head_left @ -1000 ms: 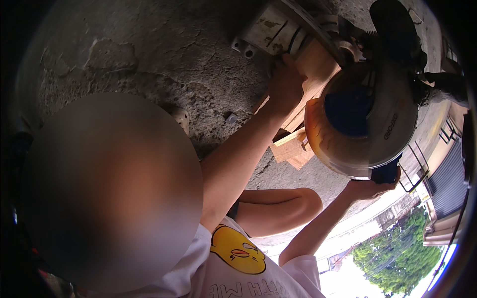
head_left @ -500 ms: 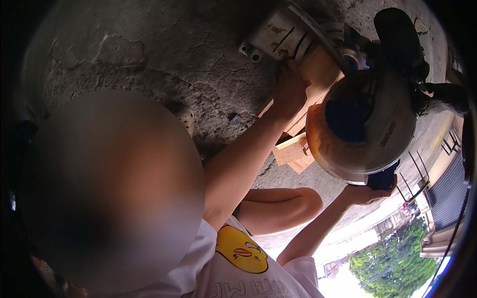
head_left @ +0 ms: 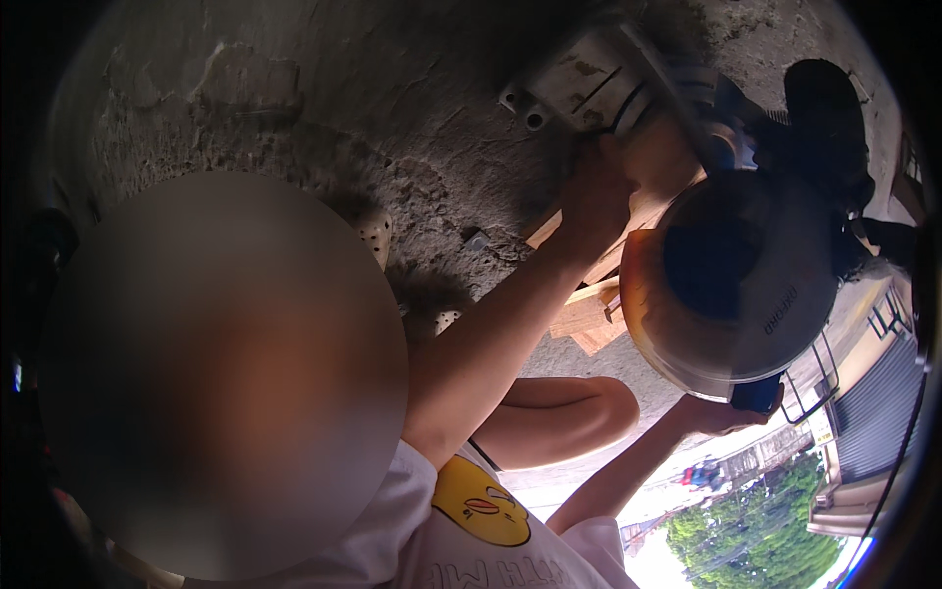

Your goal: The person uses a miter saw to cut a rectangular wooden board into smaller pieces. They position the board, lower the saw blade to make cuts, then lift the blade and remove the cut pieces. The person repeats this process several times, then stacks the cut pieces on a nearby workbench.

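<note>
My left hand (head_left: 601,196) is closed on a brown wooden board (head_left: 662,162) beside the pale metal base and fence (head_left: 589,79) of a miter saw. Its fingertips are in deep shadow. On the right, my right hand (head_left: 724,416) wraps round the saw's dark blue handle (head_left: 756,396). Between the two hands stands the large round blade guard (head_left: 785,285), grey on one side and see-through, orange-tinted on the other, with blue inside. The black motor (head_left: 824,118) rises behind it. I cannot make out the blade's edge against the wood.
Light wood pieces (head_left: 589,322) lie below the saw. My bent leg (head_left: 569,417) is close by. A perforated pale shoe (head_left: 376,236) and a small grey block (head_left: 476,239) rest on rough concrete (head_left: 245,108). Something large and blurred (head_left: 226,383) covers the left.
The whole scene has shifted down and slightly right in view. Both hands keep their places, the left on the board and the right on the saw handle.
</note>
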